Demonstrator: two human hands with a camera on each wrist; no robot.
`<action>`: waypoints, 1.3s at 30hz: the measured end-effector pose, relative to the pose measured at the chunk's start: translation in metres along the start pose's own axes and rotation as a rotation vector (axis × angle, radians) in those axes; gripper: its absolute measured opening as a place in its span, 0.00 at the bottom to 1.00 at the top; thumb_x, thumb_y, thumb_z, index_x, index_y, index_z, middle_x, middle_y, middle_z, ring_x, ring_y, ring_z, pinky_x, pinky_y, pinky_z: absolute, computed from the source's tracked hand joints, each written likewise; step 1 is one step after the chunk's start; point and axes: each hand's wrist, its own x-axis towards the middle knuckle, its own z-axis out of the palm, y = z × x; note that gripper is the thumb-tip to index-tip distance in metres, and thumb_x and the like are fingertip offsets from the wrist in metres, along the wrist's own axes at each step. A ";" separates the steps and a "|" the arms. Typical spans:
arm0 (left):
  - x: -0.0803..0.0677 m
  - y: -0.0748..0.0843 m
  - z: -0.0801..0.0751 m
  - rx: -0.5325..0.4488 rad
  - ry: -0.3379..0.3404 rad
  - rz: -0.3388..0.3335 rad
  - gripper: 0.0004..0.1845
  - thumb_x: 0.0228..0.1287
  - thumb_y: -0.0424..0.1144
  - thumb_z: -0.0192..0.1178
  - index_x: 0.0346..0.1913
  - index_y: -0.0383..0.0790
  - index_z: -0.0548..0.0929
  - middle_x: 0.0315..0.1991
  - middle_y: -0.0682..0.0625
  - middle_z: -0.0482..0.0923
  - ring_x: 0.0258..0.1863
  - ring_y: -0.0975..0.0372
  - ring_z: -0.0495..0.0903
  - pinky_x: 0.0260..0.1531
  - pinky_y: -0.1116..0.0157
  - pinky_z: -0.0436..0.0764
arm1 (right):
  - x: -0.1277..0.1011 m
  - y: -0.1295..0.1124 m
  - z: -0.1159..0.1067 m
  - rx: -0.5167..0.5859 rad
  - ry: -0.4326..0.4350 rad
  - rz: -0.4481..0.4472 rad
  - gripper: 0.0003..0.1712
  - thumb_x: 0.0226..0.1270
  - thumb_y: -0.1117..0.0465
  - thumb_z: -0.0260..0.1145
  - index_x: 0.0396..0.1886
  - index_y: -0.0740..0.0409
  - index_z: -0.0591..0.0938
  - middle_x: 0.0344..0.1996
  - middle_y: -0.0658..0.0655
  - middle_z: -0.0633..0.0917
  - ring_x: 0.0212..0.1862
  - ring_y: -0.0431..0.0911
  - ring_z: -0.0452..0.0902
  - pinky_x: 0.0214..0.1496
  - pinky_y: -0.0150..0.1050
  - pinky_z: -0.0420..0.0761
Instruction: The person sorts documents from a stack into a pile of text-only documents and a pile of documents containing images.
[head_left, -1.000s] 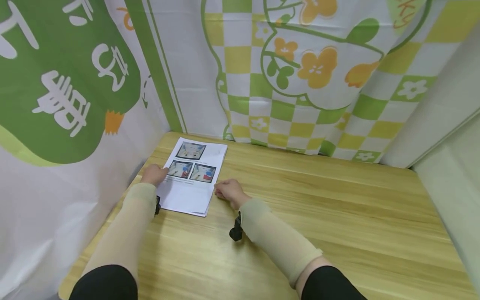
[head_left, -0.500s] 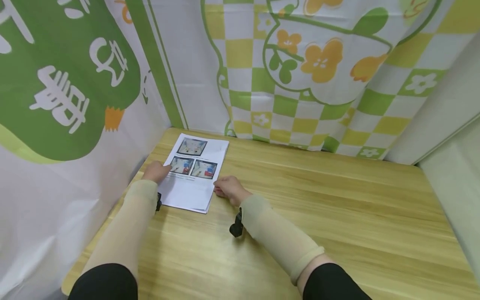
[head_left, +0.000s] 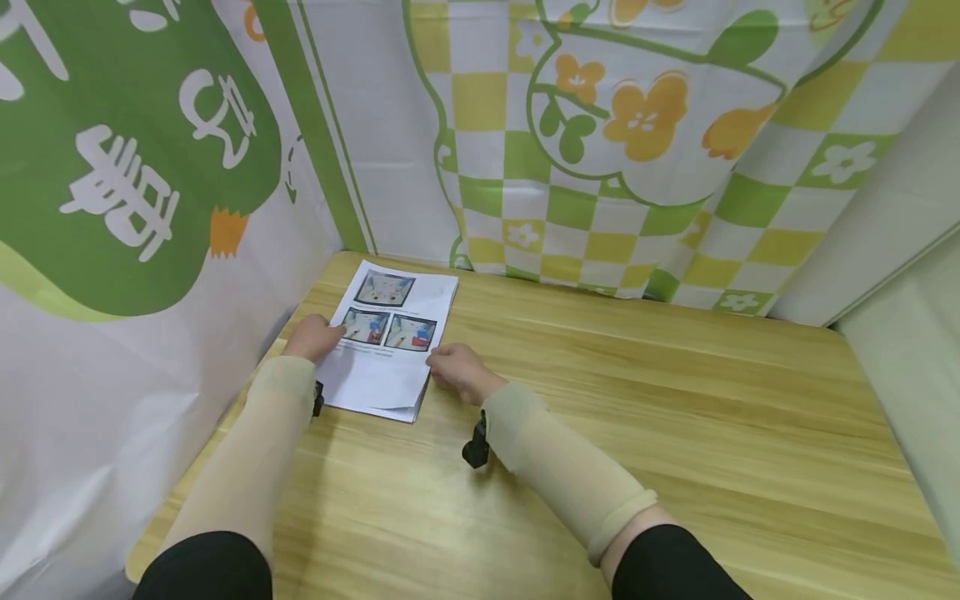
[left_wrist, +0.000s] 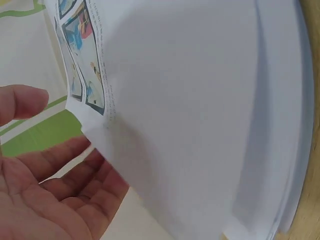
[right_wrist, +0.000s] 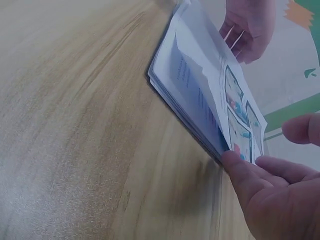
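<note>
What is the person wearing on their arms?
Both forearms have snug beige sleeves from wrist to near the elbow, with black sleeves above them. A small black gadget is strapped under each wrist. The left hand and right hand are bare, without gloves.

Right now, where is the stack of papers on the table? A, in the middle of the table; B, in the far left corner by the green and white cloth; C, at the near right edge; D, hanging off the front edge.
B: the stack of papers lies in the far left corner of the table, beside the cloth, with the left hand at one side and the right hand at the other.
</note>
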 end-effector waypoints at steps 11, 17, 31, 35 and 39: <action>-0.002 0.001 -0.006 -0.014 0.093 0.078 0.13 0.67 0.33 0.52 0.42 0.23 0.80 0.39 0.32 0.81 0.38 0.45 0.79 0.41 0.51 0.79 | 0.007 0.008 -0.006 0.133 0.244 -0.014 0.21 0.75 0.70 0.63 0.64 0.72 0.74 0.45 0.64 0.84 0.34 0.43 0.80 0.45 0.36 0.87; 0.004 0.000 -0.004 -0.047 0.029 0.028 0.16 0.69 0.35 0.53 0.47 0.23 0.80 0.34 0.39 0.80 0.28 0.55 0.78 0.30 0.61 0.76 | 0.008 0.012 -0.013 0.096 0.268 -0.039 0.17 0.72 0.74 0.63 0.58 0.73 0.78 0.46 0.64 0.85 0.25 0.39 0.77 0.32 0.30 0.84; 0.014 0.001 0.006 -0.191 -0.099 0.026 0.21 0.73 0.33 0.53 0.60 0.17 0.77 0.40 0.35 0.83 0.28 0.62 0.81 0.31 0.66 0.83 | 0.002 0.021 -0.039 0.045 0.193 -0.050 0.22 0.71 0.74 0.61 0.64 0.71 0.78 0.47 0.64 0.85 0.26 0.39 0.76 0.33 0.29 0.83; 0.018 -0.001 0.017 -0.261 -0.112 0.014 0.21 0.72 0.33 0.54 0.58 0.16 0.77 0.40 0.34 0.83 0.25 0.64 0.82 0.29 0.68 0.84 | -0.004 0.023 -0.047 0.038 0.176 -0.058 0.23 0.71 0.74 0.61 0.65 0.71 0.78 0.48 0.65 0.84 0.29 0.40 0.77 0.35 0.31 0.84; 0.021 0.000 0.026 -0.319 -0.110 -0.020 0.20 0.72 0.31 0.54 0.58 0.17 0.76 0.38 0.37 0.82 0.23 0.66 0.80 0.26 0.69 0.84 | -0.008 0.025 -0.055 0.023 0.162 -0.069 0.23 0.72 0.74 0.61 0.66 0.70 0.78 0.44 0.62 0.85 0.30 0.41 0.78 0.37 0.32 0.84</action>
